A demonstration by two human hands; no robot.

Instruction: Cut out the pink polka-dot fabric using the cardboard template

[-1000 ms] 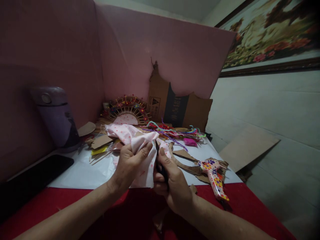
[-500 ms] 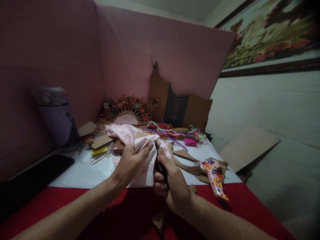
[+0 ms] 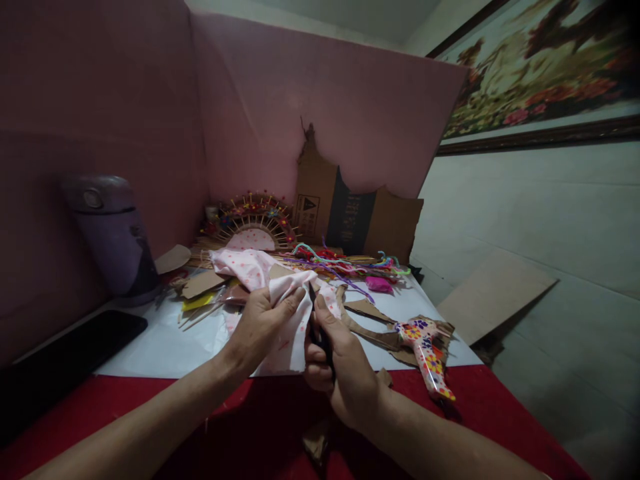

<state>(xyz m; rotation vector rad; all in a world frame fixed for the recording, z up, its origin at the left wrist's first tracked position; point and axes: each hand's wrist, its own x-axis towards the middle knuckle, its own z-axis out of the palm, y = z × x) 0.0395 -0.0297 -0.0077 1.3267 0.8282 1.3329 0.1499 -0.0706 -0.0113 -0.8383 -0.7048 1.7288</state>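
Observation:
White cloth with pink-red dots (image 3: 245, 264) bunches up over the table in front of me. My left hand (image 3: 263, 327) pinches a fold of it between thumb and fingers. Closed round the dark handles of black scissors (image 3: 323, 343) is my right hand (image 3: 345, 360), its thumb on top. The narrow dark blade points up and away, right beside the cloth's edge near my left fingertips. Whether the blades are apart cannot be made out. Cloth also hangs below my left hand, over the white sheet (image 3: 170, 350).
A flower-patterned glue gun (image 3: 425, 353) lies at right on cardboard scraps. Behind are pipe cleaners (image 3: 345, 267), a pink packet (image 3: 379, 285) and a stick fan (image 3: 257, 220). Cut cardboard (image 3: 360, 213) leans at the back. At left stand a purple bottle (image 3: 113, 240) and a black phone (image 3: 115, 330).

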